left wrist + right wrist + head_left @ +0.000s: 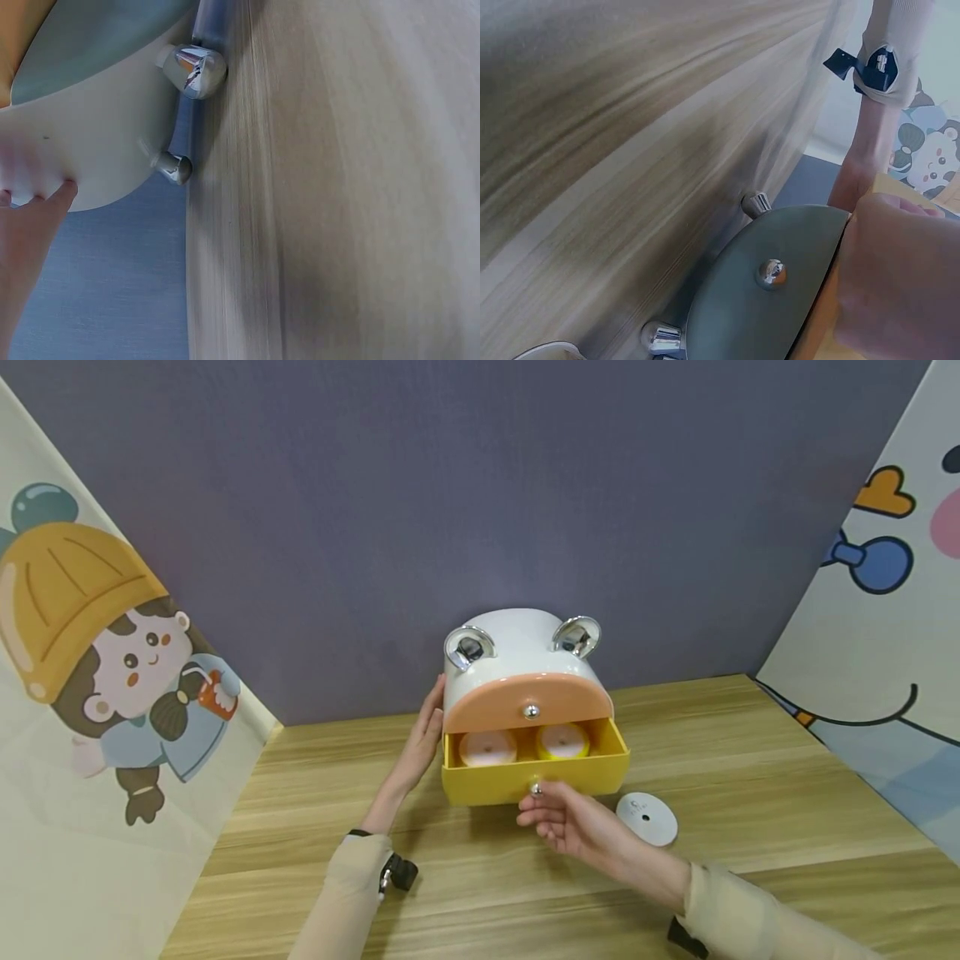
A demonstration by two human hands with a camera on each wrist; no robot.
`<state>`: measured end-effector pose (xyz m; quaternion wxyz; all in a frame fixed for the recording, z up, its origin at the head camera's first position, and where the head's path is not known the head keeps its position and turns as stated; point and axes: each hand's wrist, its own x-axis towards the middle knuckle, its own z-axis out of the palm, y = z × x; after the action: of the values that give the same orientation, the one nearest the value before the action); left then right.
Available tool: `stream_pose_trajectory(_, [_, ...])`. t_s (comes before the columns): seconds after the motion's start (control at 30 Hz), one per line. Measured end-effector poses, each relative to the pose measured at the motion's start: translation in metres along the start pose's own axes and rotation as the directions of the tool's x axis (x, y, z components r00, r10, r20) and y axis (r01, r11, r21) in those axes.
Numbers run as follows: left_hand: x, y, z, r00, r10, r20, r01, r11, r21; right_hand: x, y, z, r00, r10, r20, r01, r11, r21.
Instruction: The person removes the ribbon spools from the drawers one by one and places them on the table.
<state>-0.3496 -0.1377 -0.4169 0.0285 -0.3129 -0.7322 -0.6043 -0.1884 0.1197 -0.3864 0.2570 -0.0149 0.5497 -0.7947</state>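
A small rounded white drawer cabinet (pixel 517 639) with silver ears stands on the table. Its orange top drawer (pixel 487 710) is closed, while the yellow drawer (pixel 487 785) below is pulled out. Inside lie two round discs, one orange-rimmed (pixel 487 749) and one yellow-rimmed (pixel 563 742). My right hand (pixel 573 827) pinches the yellow drawer's silver knob (pixel 536 790) with thumb and forefinger. Against the cabinet's left side rests my left hand (pixel 420 747), fingers extended; the left wrist view shows its fingertips touching the white side panel (pixel 105 150).
A flat white disc (pixel 647 819) with a centre hole lies on the wooden table (pixel 712 760), right of the drawer. The right wrist view shows a grey-green lower drawer (pixel 739 307) and silver feet. A dark wall (pixel 480 485) rises behind the cabinet.
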Motion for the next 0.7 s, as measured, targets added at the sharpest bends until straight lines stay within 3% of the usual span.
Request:
stream_pose_trajectory(0.47, [0.0, 0.002, 0.001, 1.0, -0.005, 0.003, 0.005, 1.0, -0.015, -0.012, 0.006, 0.002, 0.998, 0.008, 0.057, -0.008, 1.0, 0.013])
stream_pose_trajectory(0.57, [-0.001, 0.007, 0.002, 1.0, -0.019, -0.004, 0.019, 1.0, -0.012, -0.013, 0.007, 0.003, 0.998, 0.015, 0.058, -0.016, 1.0, 0.019])
stream_pose_trajectory(0.7, [-0.003, 0.024, 0.003, 0.999, -0.033, 0.0, 0.033, 0.999, -0.021, -0.015, 0.009, 0.004, 0.998, 0.018, 0.056, -0.019, 1.0, 0.02])
